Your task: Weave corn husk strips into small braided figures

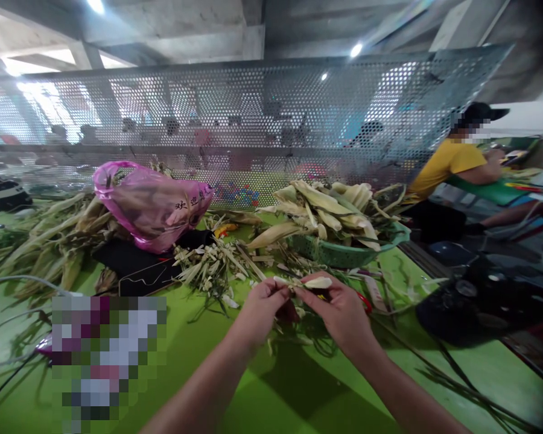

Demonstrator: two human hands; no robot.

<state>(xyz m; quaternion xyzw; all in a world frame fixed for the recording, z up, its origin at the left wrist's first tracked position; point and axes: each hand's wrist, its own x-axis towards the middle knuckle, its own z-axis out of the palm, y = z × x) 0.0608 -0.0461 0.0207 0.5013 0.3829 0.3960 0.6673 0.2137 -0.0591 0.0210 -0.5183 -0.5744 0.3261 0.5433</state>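
Both hands meet over the green table (199,367), pinching a small pale piece of corn husk (319,283) between them. My left hand (265,304) has its thumb and fingers closed on the husk's left end. On the right part, my right hand (337,307) is closed, with the pale tip showing above its fingers. Just behind the hands lies a heap of cut husk bits (212,262). A green basket (344,256) piled with dried corn husks (335,208) stands beyond. Something red, partly hidden, shows beside my right hand.
A pink plastic bag (156,205) and long husks (67,241) lie at the left. Cables (9,278) cross the left edge. A black bag (484,301) is at the right. Behind stands a perforated metal screen (235,108); a person in a yellow shirt (457,163) sits right.
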